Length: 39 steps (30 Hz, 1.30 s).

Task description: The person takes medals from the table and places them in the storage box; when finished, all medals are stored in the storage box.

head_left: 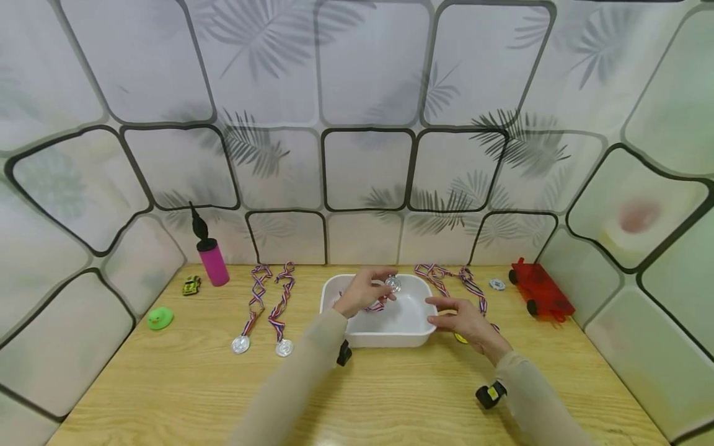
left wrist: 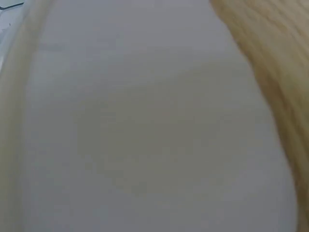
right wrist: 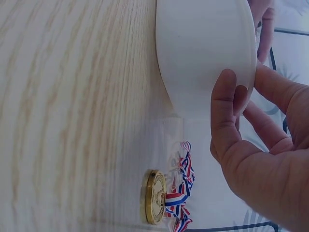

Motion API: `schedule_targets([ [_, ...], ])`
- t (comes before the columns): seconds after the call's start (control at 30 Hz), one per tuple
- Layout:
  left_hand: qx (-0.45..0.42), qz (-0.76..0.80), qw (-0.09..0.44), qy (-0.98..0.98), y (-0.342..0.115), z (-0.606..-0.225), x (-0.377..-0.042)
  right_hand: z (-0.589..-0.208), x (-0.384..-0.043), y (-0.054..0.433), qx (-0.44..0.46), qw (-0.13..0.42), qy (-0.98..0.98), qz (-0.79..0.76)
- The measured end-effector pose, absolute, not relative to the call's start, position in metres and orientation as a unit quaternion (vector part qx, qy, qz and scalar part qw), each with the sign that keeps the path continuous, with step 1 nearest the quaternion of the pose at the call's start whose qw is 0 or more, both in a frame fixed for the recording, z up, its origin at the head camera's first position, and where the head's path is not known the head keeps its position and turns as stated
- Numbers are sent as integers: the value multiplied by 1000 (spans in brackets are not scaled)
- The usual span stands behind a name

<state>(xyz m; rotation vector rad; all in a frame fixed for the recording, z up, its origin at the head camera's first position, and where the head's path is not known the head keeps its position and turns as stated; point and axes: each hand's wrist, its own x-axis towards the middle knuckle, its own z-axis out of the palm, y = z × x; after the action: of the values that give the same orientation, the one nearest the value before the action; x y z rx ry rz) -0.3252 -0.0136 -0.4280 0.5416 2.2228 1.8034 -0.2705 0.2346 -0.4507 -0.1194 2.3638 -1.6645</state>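
A white plastic basin (head_left: 385, 339) stands at the middle of the table. Over its inside, my left hand (head_left: 365, 292) pinches a silver medal (head_left: 393, 284) at the fingertips. Part of a striped ribbon (head_left: 375, 307) shows below that hand, inside the basin. My right hand (right wrist: 260, 159) grips the basin's right rim, fingers outside and thumb at the edge. Close by the right hand lies a gold medal (right wrist: 155, 196) with a red, white and blue ribbon (right wrist: 182, 186). The basin's wall (left wrist: 145, 121) fills most of the left wrist view, where the left hand is hidden.
Left of the basin lie two silver medals (head_left: 240, 344) with ribbons. Farther left are a pink hand pump (head_left: 214, 263), a small yellow toy car (head_left: 191, 285) and a green rubber duck (head_left: 160, 318). At right are a silver disc (head_left: 497, 284) and a red toy car (head_left: 541, 290).
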Motion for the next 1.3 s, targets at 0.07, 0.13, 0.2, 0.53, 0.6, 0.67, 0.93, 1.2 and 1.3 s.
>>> schedule_targets([
  [0.07,181,619,112,756,-9,-432,-326,-450,-270,234,-40,125,811,-571],
  [0.13,178,628,111,750,-6,-435,-326,-450,-271,234,-41,126,811,-570],
  [0.2,174,636,108,744,-3,-437,-326,-450,-271,235,-41,126,809,-573],
  [0.53,143,631,115,754,16,-444,-326,-448,-272,237,-40,125,811,-570],
  [0.6,139,630,121,754,20,-445,-326,-447,-273,237,-42,126,812,-568],
  [0.67,132,629,126,756,24,-447,-326,-447,-273,237,-45,127,812,-568],
  [0.93,106,616,154,765,32,-450,-325,-447,-272,237,-51,125,809,-573],
  [1.2,93,566,133,808,37,-453,-322,-450,-272,236,-53,124,806,-576],
  [1.3,101,547,134,820,38,-455,-320,-451,-272,236,-51,124,805,-577],
])
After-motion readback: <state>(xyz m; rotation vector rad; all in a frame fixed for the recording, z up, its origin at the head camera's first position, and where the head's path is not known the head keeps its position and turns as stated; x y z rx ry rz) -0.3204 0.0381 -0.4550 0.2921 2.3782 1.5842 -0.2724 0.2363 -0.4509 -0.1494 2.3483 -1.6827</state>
